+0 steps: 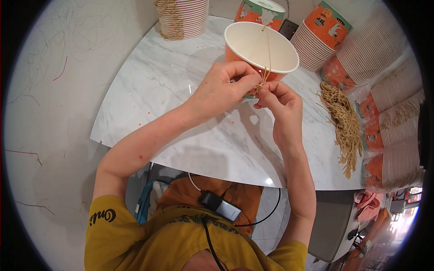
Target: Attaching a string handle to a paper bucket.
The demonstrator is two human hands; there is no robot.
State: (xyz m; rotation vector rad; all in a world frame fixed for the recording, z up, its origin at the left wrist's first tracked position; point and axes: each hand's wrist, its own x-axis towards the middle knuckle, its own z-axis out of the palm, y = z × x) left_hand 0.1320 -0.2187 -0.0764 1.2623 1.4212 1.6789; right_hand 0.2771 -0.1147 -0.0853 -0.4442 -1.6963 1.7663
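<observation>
Tying work at a white marbled worktop [212, 151], seen from above. The orange paper bucket [247, 43], cream inside and open at the top, is over the worktop's far half, right of the middle and well back from the front edge. A thin tan cord [270, 50] runs from a hole below its far rim, across the mouth and over the near rim. The left hand [222, 86] has thumb and index finger closed in a pinch on the cord, just outside the near rim. The right hand [288, 106] pinches the same cord from the other side, thumb and index finger together; the 2 sets of fingertips nearly meet, partly hiding the strands.

Towards the right edge lies a loose bundle of tan cords [344, 124], beside clear-wrapped bucket stacks [392, 106]. At the far edge, behind the open bucket, stands 1 green-and-orange bucket [257, 14]; to its right is an inverted nested stack [313, 47]. A further stack [194, 20], draped with cord, occupies the far left. Small orange specks [148, 113] lie near the left corner.
</observation>
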